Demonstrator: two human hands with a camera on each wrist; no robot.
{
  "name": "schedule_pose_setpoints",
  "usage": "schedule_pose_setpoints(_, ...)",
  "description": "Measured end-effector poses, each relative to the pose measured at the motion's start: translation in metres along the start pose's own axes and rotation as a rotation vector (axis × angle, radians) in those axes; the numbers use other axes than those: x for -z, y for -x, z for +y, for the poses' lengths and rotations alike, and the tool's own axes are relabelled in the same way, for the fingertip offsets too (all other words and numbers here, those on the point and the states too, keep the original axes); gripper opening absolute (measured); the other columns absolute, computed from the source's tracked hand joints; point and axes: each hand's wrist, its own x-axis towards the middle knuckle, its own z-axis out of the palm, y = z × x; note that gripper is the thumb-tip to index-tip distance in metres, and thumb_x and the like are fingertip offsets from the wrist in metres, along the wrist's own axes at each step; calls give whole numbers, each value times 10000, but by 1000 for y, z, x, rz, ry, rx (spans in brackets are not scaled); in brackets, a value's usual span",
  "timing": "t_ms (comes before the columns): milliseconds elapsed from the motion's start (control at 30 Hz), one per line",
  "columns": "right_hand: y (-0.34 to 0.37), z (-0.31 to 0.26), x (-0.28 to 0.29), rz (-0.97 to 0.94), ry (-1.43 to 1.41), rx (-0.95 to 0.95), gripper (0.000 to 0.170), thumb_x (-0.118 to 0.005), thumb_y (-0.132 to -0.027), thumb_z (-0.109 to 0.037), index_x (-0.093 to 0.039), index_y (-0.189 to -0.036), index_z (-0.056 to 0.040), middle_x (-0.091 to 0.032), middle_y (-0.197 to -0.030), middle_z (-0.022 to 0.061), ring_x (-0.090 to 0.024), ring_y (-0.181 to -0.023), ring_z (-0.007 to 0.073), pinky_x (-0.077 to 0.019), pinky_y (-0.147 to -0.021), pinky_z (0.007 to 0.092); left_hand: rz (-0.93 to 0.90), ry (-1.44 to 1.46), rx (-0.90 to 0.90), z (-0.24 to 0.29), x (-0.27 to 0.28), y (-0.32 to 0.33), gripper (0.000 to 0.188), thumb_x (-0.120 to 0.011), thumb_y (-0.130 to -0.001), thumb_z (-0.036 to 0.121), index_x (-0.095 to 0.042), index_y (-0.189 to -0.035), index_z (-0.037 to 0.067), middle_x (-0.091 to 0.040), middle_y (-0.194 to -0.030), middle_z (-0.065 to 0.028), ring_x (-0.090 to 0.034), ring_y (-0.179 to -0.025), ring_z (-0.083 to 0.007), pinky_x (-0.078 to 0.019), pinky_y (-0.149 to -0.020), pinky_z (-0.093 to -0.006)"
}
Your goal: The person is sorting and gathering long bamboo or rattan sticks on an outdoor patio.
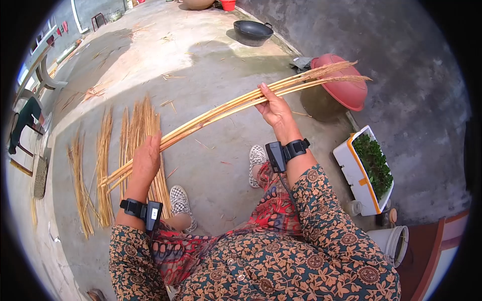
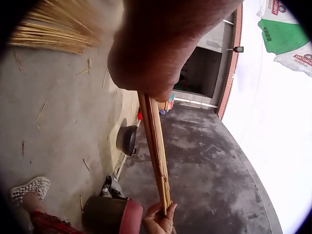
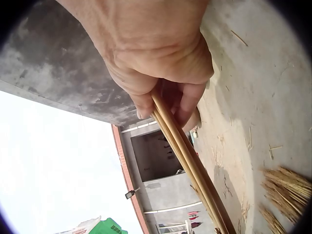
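Note:
My left hand (image 1: 146, 158) grips a thin bundle of long straw-coloured stalks (image 1: 216, 114) near its cut lower end. Farther up, my right hand (image 1: 275, 106) holds the same bundle between thumb and fingers. Feathery heads (image 1: 329, 72) fan out beyond the right hand, so the bundle slants up to the right across my body. In the left wrist view the stalks (image 2: 157, 146) run out from under the left hand (image 2: 151, 53). The right wrist view has them (image 3: 183, 151) passing between the right thumb and fingers (image 3: 190, 100).
More stalks lie on the concrete in separate piles (image 1: 104, 170) at left. A red basin (image 1: 346, 85) tops a dark vat at right, near a white foam box (image 1: 351, 155) of green plants. A black wok (image 1: 253, 31) sits farther off. A chair (image 1: 30, 115) and brush (image 1: 39, 178) stand left.

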Motion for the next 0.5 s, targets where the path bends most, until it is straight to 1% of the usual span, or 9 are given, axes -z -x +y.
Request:
schedule_pose_setpoints(33, -1, -1, 0, -35, 5, 2, 197, -689, -809, -171, -596, -952, -72, -625, -901, 49, -606, -851, 170, -531, -789, 358, 36, -10, -5, -2, 4, -2, 398, -472, -767, -44, -464, -1148, 72, -529, -884, -164, -569, -725, -361, -456, -601, -433)
schedule_pose_setpoints(133, 6, -4, -6, -119, 30, 9, 226, -683, -810, -148, -595, -995, -54, -622, -915, 55, -607, -859, 168, -535, -793, 341, 117, -7, -41, -3, 16, -2, 354, -482, -757, -43, -477, -1095, 59, -525, -878, -165, -561, -727, -374, -445, -603, -450)
schedule_pose_setpoints(267, 13, -10, -9, -142, 170, -42, 245, -670, -806, -99, -587, -1026, -30, -615, -921, 58, -608, -862, 163, -540, -791, 327, 134, -3, -27, -10, 14, 1, 371, -481, -750, -47, -490, -1105, 62, -517, -856, -155, -558, -734, -362, -442, -616, -444)
schedule_pose_setpoints(367, 11, -7, -8, -159, 160, -15, 254, -655, -804, -66, -580, -1041, -14, -610, -906, 56, -607, -862, 167, -539, -794, 313, 117, -24, -10, -12, 15, 1, 380, -484, -748, -47, -497, -1111, 63, -522, -859, -150, -559, -745, -357, -441, -627, -440)
schedule_pose_setpoints(500, 14, -7, -9, -244, 79, 27, 284, -624, -810, -28, -551, -1082, 6, -596, -925, 72, -606, -857, 175, -536, -801, 301, 135, -15, 0, -10, 17, 0, 377, -480, -753, -43, -503, -1114, 64, -531, -858, -147, -560, -752, -354, -442, -633, -437)
